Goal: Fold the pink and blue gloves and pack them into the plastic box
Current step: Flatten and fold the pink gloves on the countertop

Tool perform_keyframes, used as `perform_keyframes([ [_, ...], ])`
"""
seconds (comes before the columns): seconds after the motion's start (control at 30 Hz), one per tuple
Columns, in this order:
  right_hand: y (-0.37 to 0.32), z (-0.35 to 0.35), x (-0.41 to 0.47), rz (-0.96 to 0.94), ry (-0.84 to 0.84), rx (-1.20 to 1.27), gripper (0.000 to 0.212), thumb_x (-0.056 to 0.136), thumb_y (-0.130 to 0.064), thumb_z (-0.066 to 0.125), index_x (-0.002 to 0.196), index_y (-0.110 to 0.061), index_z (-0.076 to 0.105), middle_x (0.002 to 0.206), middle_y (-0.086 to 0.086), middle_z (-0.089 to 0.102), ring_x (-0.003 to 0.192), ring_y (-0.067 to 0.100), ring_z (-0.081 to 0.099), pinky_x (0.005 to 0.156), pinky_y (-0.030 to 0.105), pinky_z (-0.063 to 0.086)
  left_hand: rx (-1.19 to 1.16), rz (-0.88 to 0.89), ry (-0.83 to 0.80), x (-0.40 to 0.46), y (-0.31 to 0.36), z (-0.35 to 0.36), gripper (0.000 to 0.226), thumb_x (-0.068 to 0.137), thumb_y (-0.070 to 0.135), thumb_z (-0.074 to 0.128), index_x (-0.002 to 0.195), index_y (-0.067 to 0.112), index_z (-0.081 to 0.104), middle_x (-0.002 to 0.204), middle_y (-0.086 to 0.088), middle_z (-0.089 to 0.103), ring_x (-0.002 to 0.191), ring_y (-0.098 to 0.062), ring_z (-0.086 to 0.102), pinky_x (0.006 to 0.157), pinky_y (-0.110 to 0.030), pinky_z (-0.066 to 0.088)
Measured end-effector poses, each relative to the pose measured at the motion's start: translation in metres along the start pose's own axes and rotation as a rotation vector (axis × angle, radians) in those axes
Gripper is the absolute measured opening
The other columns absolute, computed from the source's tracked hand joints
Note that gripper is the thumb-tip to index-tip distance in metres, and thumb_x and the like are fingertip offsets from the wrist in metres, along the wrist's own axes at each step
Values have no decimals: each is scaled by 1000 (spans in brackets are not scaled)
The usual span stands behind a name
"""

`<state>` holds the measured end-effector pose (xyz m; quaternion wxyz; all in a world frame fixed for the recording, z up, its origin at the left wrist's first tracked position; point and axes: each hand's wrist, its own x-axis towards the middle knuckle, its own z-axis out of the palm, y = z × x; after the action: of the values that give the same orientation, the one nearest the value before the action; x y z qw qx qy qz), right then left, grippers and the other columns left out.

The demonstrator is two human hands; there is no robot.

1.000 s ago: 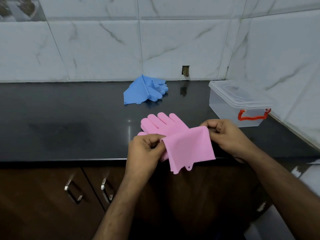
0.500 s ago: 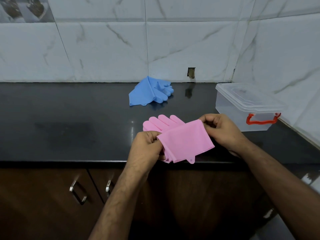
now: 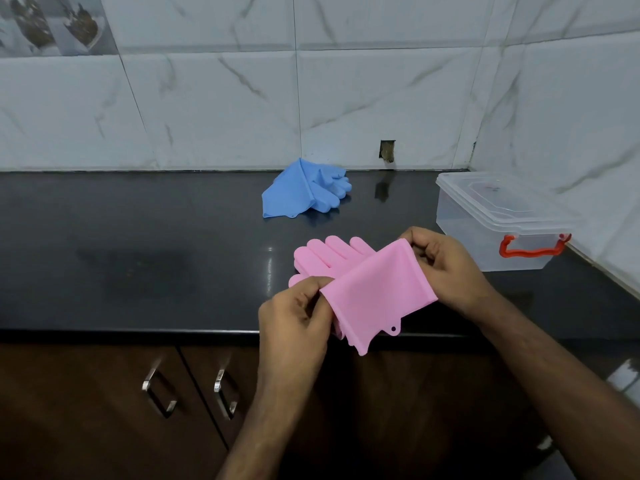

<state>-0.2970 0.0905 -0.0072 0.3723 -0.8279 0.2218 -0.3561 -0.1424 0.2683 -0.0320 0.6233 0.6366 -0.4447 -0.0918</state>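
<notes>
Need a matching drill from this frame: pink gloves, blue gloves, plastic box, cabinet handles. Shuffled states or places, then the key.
Things:
1. pink gloves
2. blue gloves
3. plastic box
4. cabinet handles

States or places:
A. lid on, red latch, right end of the counter
B. below the counter edge, on brown doors
C. pinched by both hands at the counter's front edge
D. lying untouched near the back wall

Pairs: 1-C, 2-D, 3-A, 4-B
</notes>
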Motion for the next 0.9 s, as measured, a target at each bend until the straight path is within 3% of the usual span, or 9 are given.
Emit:
perform_keyframes([
  [0.07, 1, -2, -1, -18, 1, 25, 17, 93, -2, 67, 91, -18, 69, 84, 0, 74, 73, 15, 70, 63, 23, 53, 107, 82, 65, -5, 4, 2, 34, 93, 2, 61, 86, 31, 77, 65, 10, 69, 58, -9, 65, 52, -12, 46],
  [0.2, 5, -1, 1, 19, 10, -36, 20, 87, -2, 73, 90, -22, 71, 83, -2, 74, 75, 19, 71, 64, 29, 57, 243, 104, 88, -4, 14, 7, 22, 96, 4, 58, 88, 19, 71, 69, 7, 66, 63, -13, 64, 56, -26, 52],
  [0.33, 10, 1, 5, 94, 20, -92, 24, 89, 0, 65, 87, -23, 71, 79, -3, 74, 70, 13, 68, 60, 29, 54, 295, -5, 71, 9, 18, 8, 27, 97, 7, 54, 74, 15, 65, 62, 5, 62, 56, -7, 57, 48, -19, 45],
  [0.4, 12, 2, 9, 141, 19, -147, 24, 91, 0, 58, 86, -20, 70, 78, 4, 73, 71, 23, 67, 64, 39, 53, 317, -58, 59, 17, 15, 7, 35, 97, 8, 53, 62, 13, 53, 52, 6, 52, 50, -4, 49, 43, -16, 37],
  [0.53, 11, 10, 20, 203, -28, -297, 21, 89, -5, 54, 78, -15, 69, 72, 3, 68, 69, 26, 60, 64, 38, 49, 294, -193, 52, 29, 7, 7, 48, 96, 15, 51, 53, 16, 30, 40, 10, 34, 42, -7, 35, 38, -16, 29],
  [0.63, 10, 16, 28, 238, -29, -365, 31, 93, -23, 58, 62, -18, 60, 54, -11, 55, 55, 10, 47, 57, 33, 37, 234, -320, 69, 36, -3, 6, 50, 95, 21, 51, 51, 18, 29, 41, 13, 34, 40, -7, 29, 37, -15, 24],
  [0.77, 11, 17, 31, 325, -25, -232, 49, 92, -40, 64, 54, -16, 43, 48, -9, 35, 48, 10, 31, 52, 29, 24, 67, -472, -23, 47, -6, 4, 40, 98, 25, 51, 62, 7, 51, 48, -6, 56, 41, -21, 56, 45, -29, 50],
  [0.9, 9, 12, 30, 405, -70, 56, 39, 91, -34, 69, 69, -5, 58, 64, 8, 43, 60, 20, 36, 60, 32, 26, -125, -617, -136, 54, -3, -2, 37, 103, 19, 48, 68, 7, 50, 49, -9, 62, 41, -26, 64, 47, -34, 58],
])
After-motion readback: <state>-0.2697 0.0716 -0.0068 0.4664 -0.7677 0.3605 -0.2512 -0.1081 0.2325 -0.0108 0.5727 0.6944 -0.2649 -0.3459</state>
